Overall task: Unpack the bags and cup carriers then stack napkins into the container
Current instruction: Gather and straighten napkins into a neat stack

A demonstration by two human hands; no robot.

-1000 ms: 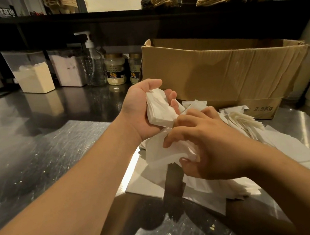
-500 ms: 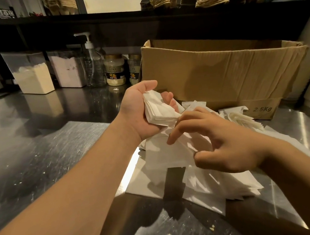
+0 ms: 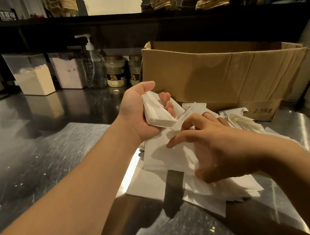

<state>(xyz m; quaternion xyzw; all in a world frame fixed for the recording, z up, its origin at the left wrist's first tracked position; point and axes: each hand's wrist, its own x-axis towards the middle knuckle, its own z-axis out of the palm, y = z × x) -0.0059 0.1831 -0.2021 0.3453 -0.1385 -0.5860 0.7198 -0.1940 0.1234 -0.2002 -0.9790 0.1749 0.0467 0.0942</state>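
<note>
Napkin stack (image 3: 157,110) in left hand (image 3: 140,111), right hand (image 3: 217,148) over loose napkins (image 3: 174,157).

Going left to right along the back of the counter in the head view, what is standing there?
Tub of pale powder → tub of pinkish powder → pump bottle → two small jars → cardboard box.

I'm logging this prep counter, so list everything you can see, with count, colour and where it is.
napkin stack: one, white, gripped in the left hand
loose napkins: a pile, white, on the steel counter
cardboard box: one, brown, behind the pile
powder tubs: two, clear, back left
pump bottle: one, clear, beside the tubs
jars: two, pale, beside the bottle
left hand: holding the stack
right hand: fingers on the pile
</note>
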